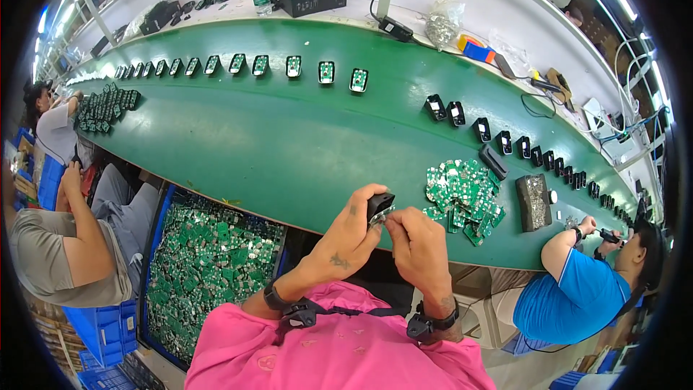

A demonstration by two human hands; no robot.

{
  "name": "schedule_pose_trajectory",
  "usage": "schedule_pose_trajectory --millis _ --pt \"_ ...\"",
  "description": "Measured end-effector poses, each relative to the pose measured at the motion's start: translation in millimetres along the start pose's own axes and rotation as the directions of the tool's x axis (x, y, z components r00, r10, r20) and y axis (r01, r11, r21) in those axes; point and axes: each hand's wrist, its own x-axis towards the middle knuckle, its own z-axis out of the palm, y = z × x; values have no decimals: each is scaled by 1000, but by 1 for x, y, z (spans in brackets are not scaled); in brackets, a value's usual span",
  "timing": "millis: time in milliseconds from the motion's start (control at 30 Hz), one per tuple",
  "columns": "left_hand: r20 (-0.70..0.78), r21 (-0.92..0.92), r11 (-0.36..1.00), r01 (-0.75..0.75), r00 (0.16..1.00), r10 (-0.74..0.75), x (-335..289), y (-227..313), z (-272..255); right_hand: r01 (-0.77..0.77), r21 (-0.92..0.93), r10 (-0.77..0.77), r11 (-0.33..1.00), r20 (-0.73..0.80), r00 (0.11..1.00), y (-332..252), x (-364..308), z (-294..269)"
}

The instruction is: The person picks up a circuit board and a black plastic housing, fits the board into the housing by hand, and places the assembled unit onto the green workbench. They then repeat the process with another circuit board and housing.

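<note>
My left hand [345, 238] is closed round a small black plastic housing [380, 204] above the table's near edge. A small circuit board [382, 216] shows at the side of the housing that faces my right hand. The fingers of my right hand [420, 247] are pinched together at that board, touching it or just beside it. How far the board sits in the housing is hidden by my fingers. Just right of my hands, a loose pile of green circuit boards [465, 195] lies on the green table [289, 130].
A row of housings with green boards [294, 66] runs along the back left. Black housings [482, 129] line the right. A dark block [533, 204] and a black case [494, 162] flank the pile. A blue-edged bin of boards [209, 253] stands lower left. Co-workers sit on both sides.
</note>
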Motion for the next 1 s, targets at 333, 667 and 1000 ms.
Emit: schedule_pose_trajectory --millis 333,667,1000 --pt "-29 -13 999 46 998 -46 -5 -13 11 -50 59 49 997 21 999 13 -2 7" --pt "-17 -311 944 107 993 -119 9 3 9 -343 574 406 744 20 914 36 -6 5" --pt "234 -447 855 261 957 -170 9 -22 14 -226 790 381 570 -11 925 39 -23 17"
